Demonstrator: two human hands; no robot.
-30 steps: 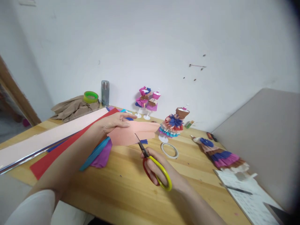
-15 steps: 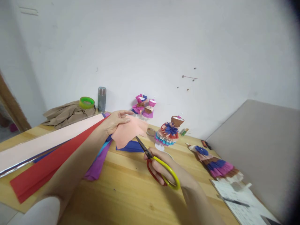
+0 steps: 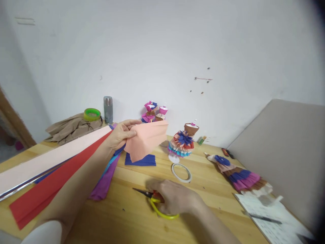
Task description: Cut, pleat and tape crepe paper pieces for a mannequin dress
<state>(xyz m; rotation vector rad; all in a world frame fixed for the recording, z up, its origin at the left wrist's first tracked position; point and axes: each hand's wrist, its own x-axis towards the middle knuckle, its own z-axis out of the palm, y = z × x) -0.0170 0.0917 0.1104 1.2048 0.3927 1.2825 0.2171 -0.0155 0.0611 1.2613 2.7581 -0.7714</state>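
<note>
My left hand (image 3: pixel 122 134) pinches a piece of salmon-pink paper (image 3: pixel 146 139) and holds it up above the wooden table (image 3: pixel 132 220). My right hand (image 3: pixel 172 200) lies palm down on the table over the scissors (image 3: pixel 156 203), whose yellow and red handles show under my fingers; the dark blades point left along the tabletop. A small blue paper piece (image 3: pixel 140 160) lies flat beneath the lifted pink paper.
Long pale pink (image 3: pixel 45 161), red (image 3: pixel 50 184), blue and purple (image 3: pixel 104 181) paper sheets lie at left. Paper-dress figurines (image 3: pixel 183 140) (image 3: pixel 153 113) stand near the wall, another (image 3: pixel 237 176) lies at right. A tape ring (image 3: pixel 181 172), flask (image 3: pixel 108 109), green tape roll (image 3: pixel 91 114), brown cloth, and notepad with pen (image 3: pixel 264 218) are around.
My right hand has brought the scissors down from the pink paper's edge onto the table. My left hand has lifted the pink paper higher, and the blue piece is uncovered.
</note>
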